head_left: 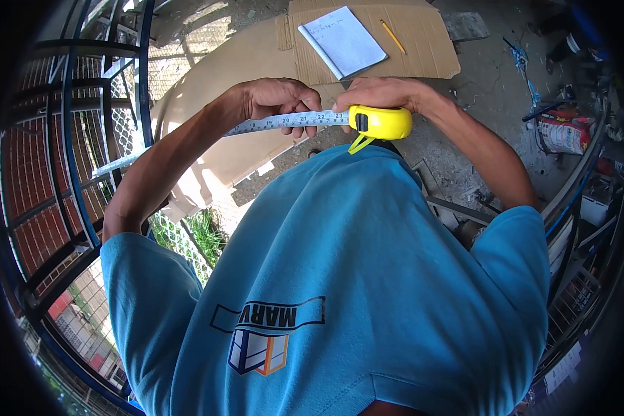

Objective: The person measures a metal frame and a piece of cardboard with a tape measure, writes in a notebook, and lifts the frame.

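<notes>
A yellow tape measure (388,123) sits under my right hand (380,93), whose fingers are closed on its case and near the tape mouth. Its silver blade (260,123) runs out to the left, past numbers around 17 to 23, and its far part (121,163) shows beyond my left forearm. My left hand (282,102) is closed around the blade, fingertips showing above and below it. A yellow strap (360,143) hangs from the case.
A spiral notebook (343,43) with writing and a pencil (393,37) lie on flattened cardboard (426,62) ahead. Blue metal bars with mesh (69,139) stand at the left. A red and white bag (565,133) and blue cord (523,66) are on the right.
</notes>
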Tool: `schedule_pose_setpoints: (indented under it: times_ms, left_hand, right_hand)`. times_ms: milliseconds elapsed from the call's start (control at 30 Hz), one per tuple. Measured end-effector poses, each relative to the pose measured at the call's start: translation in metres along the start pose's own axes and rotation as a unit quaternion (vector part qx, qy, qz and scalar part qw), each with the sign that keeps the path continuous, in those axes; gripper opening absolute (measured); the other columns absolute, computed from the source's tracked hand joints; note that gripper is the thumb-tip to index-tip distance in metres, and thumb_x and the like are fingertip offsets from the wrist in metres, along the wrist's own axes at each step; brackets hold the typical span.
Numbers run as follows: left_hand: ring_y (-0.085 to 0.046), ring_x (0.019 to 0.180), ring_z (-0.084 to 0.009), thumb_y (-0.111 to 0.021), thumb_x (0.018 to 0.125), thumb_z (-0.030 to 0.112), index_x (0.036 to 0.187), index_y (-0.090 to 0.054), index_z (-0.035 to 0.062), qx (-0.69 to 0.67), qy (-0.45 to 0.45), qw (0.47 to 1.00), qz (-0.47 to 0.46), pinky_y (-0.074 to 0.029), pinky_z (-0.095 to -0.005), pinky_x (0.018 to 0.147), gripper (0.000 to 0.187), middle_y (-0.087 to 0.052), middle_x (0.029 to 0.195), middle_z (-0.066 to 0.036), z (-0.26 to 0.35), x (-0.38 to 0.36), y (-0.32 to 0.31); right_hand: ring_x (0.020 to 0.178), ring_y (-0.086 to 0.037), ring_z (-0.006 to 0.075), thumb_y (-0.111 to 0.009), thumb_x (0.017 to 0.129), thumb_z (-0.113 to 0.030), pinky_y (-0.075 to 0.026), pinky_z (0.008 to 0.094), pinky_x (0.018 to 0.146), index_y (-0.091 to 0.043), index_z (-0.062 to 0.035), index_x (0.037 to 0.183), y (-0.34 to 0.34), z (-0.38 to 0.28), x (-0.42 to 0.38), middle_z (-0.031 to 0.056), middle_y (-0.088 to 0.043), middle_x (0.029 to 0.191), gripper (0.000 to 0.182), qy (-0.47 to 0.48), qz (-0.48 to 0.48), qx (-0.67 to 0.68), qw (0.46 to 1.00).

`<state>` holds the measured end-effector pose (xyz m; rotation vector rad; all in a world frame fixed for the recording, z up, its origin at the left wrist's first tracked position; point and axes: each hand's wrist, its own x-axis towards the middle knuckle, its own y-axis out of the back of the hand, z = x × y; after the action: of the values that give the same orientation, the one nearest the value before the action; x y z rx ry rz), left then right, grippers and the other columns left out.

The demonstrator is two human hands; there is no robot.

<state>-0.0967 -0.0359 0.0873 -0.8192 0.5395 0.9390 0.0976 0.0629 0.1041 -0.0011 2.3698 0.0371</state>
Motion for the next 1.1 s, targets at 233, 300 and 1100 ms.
schedule_pose_setpoints:
  times_ms: [233, 300, 1100]
  left_hand:
    - [-0.06, 0.048, -0.0134, -0.053, 0.084, 0.018, 0.081, -0.059, 0.0054, -0.002, 0.006, 1.0, 0.011, -0.045, -0.0206, 0.039, 0.015, -0.065, 0.067, -0.011, 0.0026, -0.0016, -0.0024]
    - [-0.06, 0.048, -0.0133, -0.053, 0.084, 0.018, 0.081, -0.059, 0.0055, -0.005, 0.005, 1.0, 0.004, -0.044, -0.0206, 0.039, 0.014, -0.065, 0.067, -0.011, 0.0006, -0.0006, -0.0007]
    - [-0.059, 0.047, -0.0124, -0.054, 0.084, 0.02, 0.082, -0.061, 0.0053, -0.003, 0.006, 1.0, 0.011, -0.044, -0.0206, 0.04, 0.016, -0.065, 0.066, -0.011, 0.0031, -0.0045, -0.004]
  right_hand:
    - [0.059, -0.061, 0.0135, -0.054, 0.078, -0.036, -0.047, 0.025, 0.051, -0.065, -0.0015, 0.09, -0.0008, 0.0018, 0.0024, 0.0079, -0.066, 0.078, 0.038, 0.006, 0.01, -0.011, 1.0]
    - [0.06, -0.061, 0.0137, -0.055, 0.077, -0.036, -0.047, 0.0252, 0.051, -0.065, -0.0018, 0.09, -0.0009, -0.0003, 0.0008, 0.0078, -0.066, 0.079, 0.038, 0.008, 0.0, -0.011, 1.0]
    - [0.053, -0.058, 0.01, -0.057, 0.078, -0.037, -0.045, 0.0219, 0.047, -0.067, 0.0015, 0.084, -0.0031, 0.0008, 0.003, 0.0073, -0.066, 0.071, 0.04, 0.012, 0.008, 0.028, 1.0]
